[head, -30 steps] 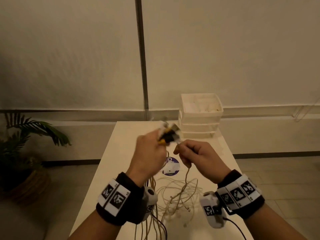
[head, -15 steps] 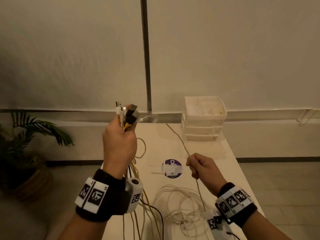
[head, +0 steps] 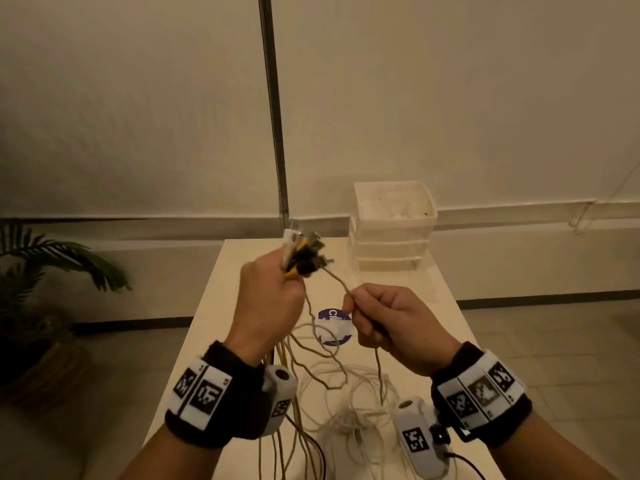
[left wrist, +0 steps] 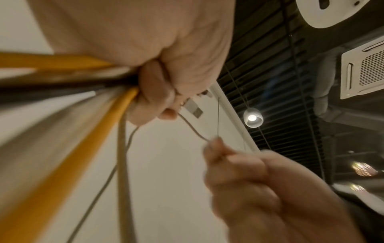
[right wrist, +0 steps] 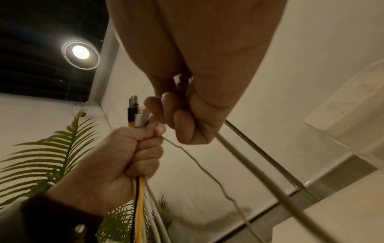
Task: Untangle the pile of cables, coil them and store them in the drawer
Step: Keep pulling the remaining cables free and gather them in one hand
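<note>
My left hand [head: 277,296] is raised over the table and grips a bundle of cable ends [head: 303,251], with black, white and yellow plugs sticking out above the fist. A thin grey cable [head: 337,280] runs from that bundle to my right hand [head: 351,304], which pinches it close by. The rest of the cables hang down to a loose pile [head: 346,407] on the table. From the left wrist, a yellow cable [left wrist: 99,138] leaves the fist [left wrist: 158,98]. In the right wrist view the grey cable [right wrist: 259,177] passes through my curled right fingers [right wrist: 185,125].
A white stack of drawers [head: 393,226] stands at the table's far right, its top tray open and holding pale items. A round purple sticker [head: 334,327] lies mid-table [head: 239,271]. A potted plant [head: 52,271] stands on the floor to the left.
My left hand has come down and to the right with the bundle. My right hand has risen along the thin cable, so the two hands are now close together.
</note>
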### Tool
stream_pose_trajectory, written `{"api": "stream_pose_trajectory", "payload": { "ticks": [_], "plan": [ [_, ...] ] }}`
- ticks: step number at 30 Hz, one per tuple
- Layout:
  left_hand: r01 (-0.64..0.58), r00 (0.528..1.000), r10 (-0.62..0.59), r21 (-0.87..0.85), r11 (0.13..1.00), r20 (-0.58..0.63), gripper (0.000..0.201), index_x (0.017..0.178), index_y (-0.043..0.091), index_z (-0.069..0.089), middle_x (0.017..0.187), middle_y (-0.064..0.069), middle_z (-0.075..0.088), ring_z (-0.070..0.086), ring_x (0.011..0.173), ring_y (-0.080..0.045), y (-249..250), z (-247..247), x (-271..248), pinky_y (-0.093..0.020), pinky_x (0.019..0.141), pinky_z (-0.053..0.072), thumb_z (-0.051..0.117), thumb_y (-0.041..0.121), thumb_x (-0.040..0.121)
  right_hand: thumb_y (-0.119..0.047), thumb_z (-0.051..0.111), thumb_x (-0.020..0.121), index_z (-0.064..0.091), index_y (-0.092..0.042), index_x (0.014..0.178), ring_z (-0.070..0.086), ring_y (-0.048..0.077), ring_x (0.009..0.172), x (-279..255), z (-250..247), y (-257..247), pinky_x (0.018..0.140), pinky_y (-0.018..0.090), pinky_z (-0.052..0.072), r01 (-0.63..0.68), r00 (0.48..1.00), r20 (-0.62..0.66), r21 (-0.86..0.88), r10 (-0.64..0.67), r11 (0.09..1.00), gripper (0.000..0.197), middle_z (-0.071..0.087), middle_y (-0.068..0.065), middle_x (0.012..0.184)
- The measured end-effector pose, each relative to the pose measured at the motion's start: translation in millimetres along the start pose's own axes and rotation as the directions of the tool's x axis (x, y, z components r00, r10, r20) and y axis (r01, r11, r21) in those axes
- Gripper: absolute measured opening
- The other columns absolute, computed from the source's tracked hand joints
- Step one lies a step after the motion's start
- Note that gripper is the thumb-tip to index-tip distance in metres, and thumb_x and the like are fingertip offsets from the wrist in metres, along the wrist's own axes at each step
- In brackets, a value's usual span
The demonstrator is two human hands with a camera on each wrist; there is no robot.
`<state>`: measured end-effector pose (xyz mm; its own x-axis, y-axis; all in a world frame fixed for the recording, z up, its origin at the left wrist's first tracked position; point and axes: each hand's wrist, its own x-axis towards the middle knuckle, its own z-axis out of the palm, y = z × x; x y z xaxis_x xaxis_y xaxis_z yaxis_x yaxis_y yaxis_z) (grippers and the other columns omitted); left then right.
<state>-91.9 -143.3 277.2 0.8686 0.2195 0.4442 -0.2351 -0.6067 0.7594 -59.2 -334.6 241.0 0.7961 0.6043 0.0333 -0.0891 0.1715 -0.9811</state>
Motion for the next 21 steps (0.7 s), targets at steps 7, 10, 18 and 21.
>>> {"api": "stream_pose_trajectory", "payload": {
  "ticks": [7, 10, 18, 21],
  "plan": [
    [0.094, 0.933, -0.153, -0.189, 0.977, -0.325, 0.02, 0.073, 0.022, 0.062, 0.066, -0.001, 0.055, 0.052, 0.063, -0.031, -30.3, -47.5, 25.0, -0.045, 0.058, 0.044, 0.058, 0.012, 0.09, -0.023, 0.053, 0.089, 0.063, -0.003, 0.077, 0.022, 0.014, 0.044, -44.4, -32.7, 59.9, 0.048, 0.025, 0.027, -0.195, 0.979, -0.043, 0.11, 0.2, 0.975, 0.025, 0.04, 0.006, 0.051],
    [0.108, 0.896, -0.212, -0.272, 0.956, -0.39, 0.018, 0.069, 0.033, 0.063, 0.069, 0.005, 0.057, 0.053, 0.068, -0.03, -32.1, -51.9, 24.6, -0.046, 0.061, 0.044, 0.058, 0.031, 0.087, -0.029, 0.066, 0.083, 0.063, -0.002, 0.077, 0.023, 0.012, 0.042, -56.6, -39.6, 85.9, 0.046, 0.024, 0.027, -0.23, 0.966, -0.076, 0.184, 0.247, 0.955, 0.028, 0.038, 0.006, 0.052],
    [-0.046, 0.986, 0.042, -0.026, 0.999, -0.163, 0.038, 0.114, 0.041, 0.057, 0.074, 0.011, 0.053, 0.048, 0.061, -0.006, -4.5, -26.3, 5.3, -0.033, 0.053, 0.041, 0.053, 0.008, 0.095, -0.028, 0.081, 0.073, 0.057, -0.001, 0.079, 0.02, 0.01, 0.045, -52.7, -30.7, 76.8, 0.041, 0.021, 0.023, -0.101, 0.978, -0.105, 0.507, 0.178, 0.856, 0.037, 0.034, 0.003, 0.053],
    [-0.119, 0.984, 0.125, -0.058, 0.991, 0.126, 0.041, 0.104, 0.035, 0.066, 0.08, 0.012, 0.067, 0.059, 0.068, 0.007, -6.4, -4.7, -10.4, -0.023, 0.061, 0.046, 0.055, -0.002, 0.089, -0.027, 0.074, 0.081, 0.055, -0.001, 0.081, 0.021, 0.01, 0.045, -49.5, -11.6, 55.2, 0.043, 0.022, 0.021, -0.072, 0.994, -0.042, 0.486, 0.106, 0.871, 0.032, 0.036, 0.002, 0.053]
  ]
}}
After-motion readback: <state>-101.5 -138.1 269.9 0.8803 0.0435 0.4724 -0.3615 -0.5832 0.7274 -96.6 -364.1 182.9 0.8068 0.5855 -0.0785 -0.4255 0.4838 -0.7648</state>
